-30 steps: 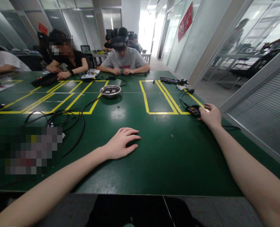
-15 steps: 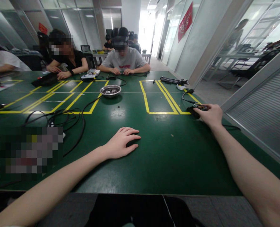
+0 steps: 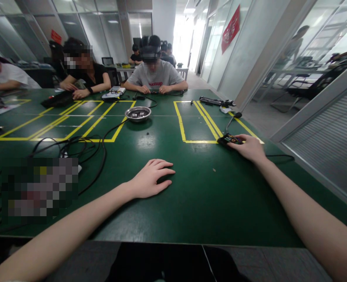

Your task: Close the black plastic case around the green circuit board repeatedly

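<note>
My left hand [image 3: 152,178] lies palm down on the green table [image 3: 191,207], fingers spread, with nothing in it. At the right, my right hand [image 3: 249,148] grips a small black device [image 3: 226,140] with what look like exposed parts on top; its exact kind I cannot make out. A dark cable with a rounded black end [image 3: 237,115] runs from behind the device, and another cable [image 3: 280,156] trails to the right of my wrist. The fingers of my right hand partly cover the device, which sits at the corner of the yellow tape lines [image 3: 201,141].
A metal bowl [image 3: 138,114] holding small metal parts stands mid-table. Tangled black cables [image 3: 70,147] lie at the left beside a blurred-out item [image 3: 41,188]. A black tool-like object [image 3: 216,101] rests at the far right. Across the table, a person in a grey shirt [image 3: 155,74] works with both hands.
My right hand has moved left and slightly nearer with the black device, drawing its cable along. My left hand has stayed in place.
</note>
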A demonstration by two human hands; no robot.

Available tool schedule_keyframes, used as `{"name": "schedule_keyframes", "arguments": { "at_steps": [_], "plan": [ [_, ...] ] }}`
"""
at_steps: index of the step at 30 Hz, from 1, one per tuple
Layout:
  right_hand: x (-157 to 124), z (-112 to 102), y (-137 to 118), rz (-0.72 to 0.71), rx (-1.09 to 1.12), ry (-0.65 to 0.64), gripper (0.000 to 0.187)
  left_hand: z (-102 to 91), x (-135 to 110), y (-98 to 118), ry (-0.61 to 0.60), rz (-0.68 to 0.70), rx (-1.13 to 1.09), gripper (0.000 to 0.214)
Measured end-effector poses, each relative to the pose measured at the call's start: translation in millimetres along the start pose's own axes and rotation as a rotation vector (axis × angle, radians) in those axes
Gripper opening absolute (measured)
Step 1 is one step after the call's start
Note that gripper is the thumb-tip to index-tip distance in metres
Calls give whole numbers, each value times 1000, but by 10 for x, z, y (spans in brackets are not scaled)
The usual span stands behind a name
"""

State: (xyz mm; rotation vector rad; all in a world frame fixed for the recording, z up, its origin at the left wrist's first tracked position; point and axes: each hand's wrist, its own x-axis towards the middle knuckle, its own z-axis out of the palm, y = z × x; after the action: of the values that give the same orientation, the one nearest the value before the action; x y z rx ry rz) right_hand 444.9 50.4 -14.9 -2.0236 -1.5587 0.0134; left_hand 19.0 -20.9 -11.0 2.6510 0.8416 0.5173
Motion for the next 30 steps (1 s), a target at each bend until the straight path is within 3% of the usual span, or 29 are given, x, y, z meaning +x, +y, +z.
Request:
{"name": "schedule_keyframes", "arguments": {
  "at_steps": [3, 9, 11, 15, 19, 30],
  "plan": [
    [-186, 95, -321, -133, 174, -193, 39, 10, 1, -6, 12, 3, -6, 29],
    [-911, 139, -1067, -648, 504, -674, 37, -13, 16, 60, 188, 32, -52, 42],
    [-1113, 121, -1226, -800, 558, -771, 36, -29, 20, 90, 194, 83, -59, 38],
    [-1261, 103, -1332, -917, 560, -755, 34, -36, 21, 113, 107, 157, -96, 29],
    [-1226, 112, -1297, -936, 503, -707, 38, -20, 7, 100, 66, 119, -118, 30],
    [-1221, 166, -1323, -971, 267, -450, 57, -12, -13, 113, 168, 51, 4, 28]
  ]
}}
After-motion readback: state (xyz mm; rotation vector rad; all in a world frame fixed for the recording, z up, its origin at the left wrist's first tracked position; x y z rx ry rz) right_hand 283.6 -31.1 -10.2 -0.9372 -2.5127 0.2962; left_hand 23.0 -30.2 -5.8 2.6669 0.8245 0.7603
